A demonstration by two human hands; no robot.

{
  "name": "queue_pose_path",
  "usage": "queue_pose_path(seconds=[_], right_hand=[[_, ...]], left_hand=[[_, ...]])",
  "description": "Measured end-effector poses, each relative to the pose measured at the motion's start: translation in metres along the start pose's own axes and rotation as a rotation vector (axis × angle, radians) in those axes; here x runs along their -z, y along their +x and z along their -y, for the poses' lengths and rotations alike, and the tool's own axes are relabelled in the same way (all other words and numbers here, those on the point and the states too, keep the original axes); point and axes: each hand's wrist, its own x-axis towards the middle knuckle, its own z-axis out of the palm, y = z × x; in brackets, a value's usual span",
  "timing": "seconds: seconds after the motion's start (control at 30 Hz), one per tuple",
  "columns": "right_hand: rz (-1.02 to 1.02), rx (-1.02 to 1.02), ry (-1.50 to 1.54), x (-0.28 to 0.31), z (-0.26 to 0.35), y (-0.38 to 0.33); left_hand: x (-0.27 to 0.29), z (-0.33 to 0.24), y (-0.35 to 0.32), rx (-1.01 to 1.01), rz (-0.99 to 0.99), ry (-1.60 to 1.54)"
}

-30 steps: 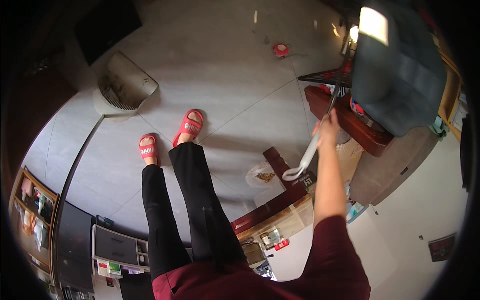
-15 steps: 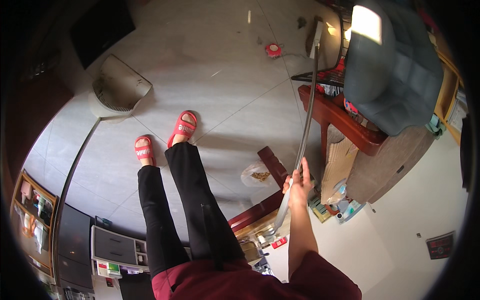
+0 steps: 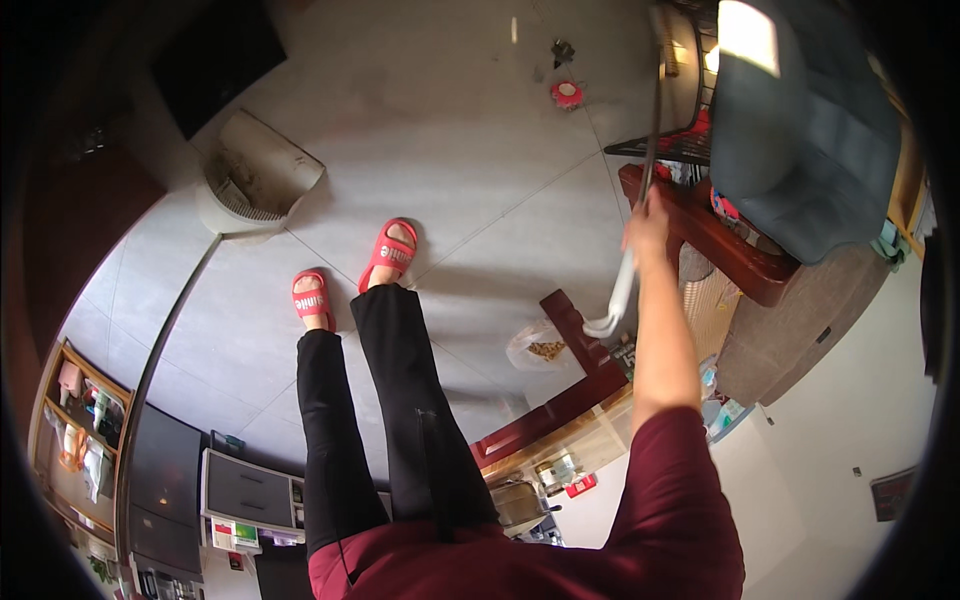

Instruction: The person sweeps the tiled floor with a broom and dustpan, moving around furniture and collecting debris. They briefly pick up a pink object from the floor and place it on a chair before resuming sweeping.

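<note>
My right hand [image 3: 648,225] is closed around the long handle of a broom [image 3: 622,290], and my right arm is stretched far forward. The handle's white end points back toward me. Its far end reaches past the red-brown wooden furniture, where the broom's head is blurred and hard to make out. Left of my feet, a beige dustpan [image 3: 285,160] with comb teeth lies on the floor with some dirt in it, and a long dark pole runs back from it. My left hand is out of sight.
A small red object [image 3: 566,95] and a dark clump [image 3: 563,52] lie on the grey tiles ahead. To the right stand a wooden frame [image 3: 735,245] and a grey-blue padded seat [image 3: 800,180]. A clear bag [image 3: 535,345] with brown bits sits near a wooden leg.
My right hand has moved forward and slightly right, carrying the broom farther from me. Its head has gone toward the upper edge. The view has shifted a little.
</note>
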Motion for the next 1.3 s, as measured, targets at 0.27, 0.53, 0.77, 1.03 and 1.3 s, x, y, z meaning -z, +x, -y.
queue_pose_path(seconds=[0.27,0.53,0.77,1.03,1.3], right_hand=[[0.147,0.097,-0.247,0.046,-0.087,-0.196],[0.283,0.267,-0.157,0.059,-0.119,-0.373],[0.252,0.149,-0.005,0.086,-0.12,-0.426],[0.118,0.091,-0.007,0.018,-0.006,-0.17],[0.229,0.241,-0.415,-0.043,-0.024,-0.233]], left_hand=[[-0.008,0.02,0.001,0.071,0.039,0.21],[-0.036,-0.018,0.03,0.037,0.159,-0.043],[-0.033,-0.053,0.022,-0.044,0.179,-0.079],[-0.039,-0.056,0.016,-0.067,0.086,-0.006],[-0.036,-0.057,0.011,-0.07,0.093,-0.009]])
